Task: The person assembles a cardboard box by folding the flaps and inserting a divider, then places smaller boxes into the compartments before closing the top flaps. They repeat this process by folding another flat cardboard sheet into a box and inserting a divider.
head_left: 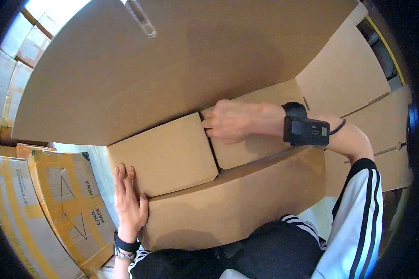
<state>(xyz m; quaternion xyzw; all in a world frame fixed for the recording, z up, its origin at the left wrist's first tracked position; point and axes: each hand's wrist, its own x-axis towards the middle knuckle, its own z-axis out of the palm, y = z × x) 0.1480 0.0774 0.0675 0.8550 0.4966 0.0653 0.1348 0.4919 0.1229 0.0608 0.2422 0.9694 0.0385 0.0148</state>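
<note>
A large cardboard box lies before me with its long far flap (172,69) raised and its near flap (237,200) slanting toward my lap. Between them are two flat brown flaps, a left one (165,156) and a right one (260,139), with a narrow dark gap separating them. My right hand (228,121) reaches across the right flap, its fingers curled at the flap's edge by the gap; the fingertips are partly hidden. My left hand (129,200) rests with fingers stretched out on the outer edge of the left flap, holding nothing.
Taped cartons (67,200) stand close on my left, and more wrapped boxes (18,69) are stacked beyond. Further cardboard panels (354,69) stand at the right. A strip of clear tape (142,18) hangs on the raised far flap.
</note>
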